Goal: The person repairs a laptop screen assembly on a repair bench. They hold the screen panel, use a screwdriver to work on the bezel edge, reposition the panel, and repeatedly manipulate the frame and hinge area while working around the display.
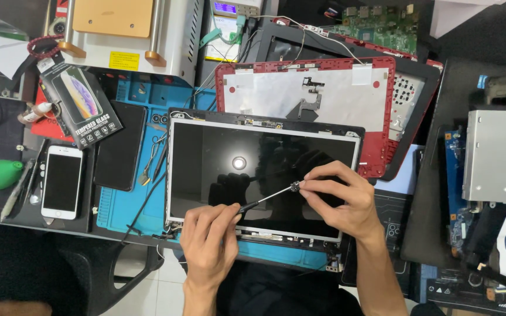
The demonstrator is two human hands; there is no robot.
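Left grip (209, 237) clenched on the screwdriver (266, 197) handle, low end | right grip (339, 196) pinching its top cap | long axis rises from lower left to upper right over the screen (206, 169) | tip hidden under my left fingers near the lower frame edge | red lid (346, 96) well beyond on the bench.

A dark table (7, 219) carries a blue work mat (130, 208) at centre left, with a bare laptop screen panel (259, 175) on it. A white phone (62, 181) and a black phone (119, 145) lie at left, a red laptop lid (346, 93) at upper centre, and a silver metal drive (499, 155) at right.
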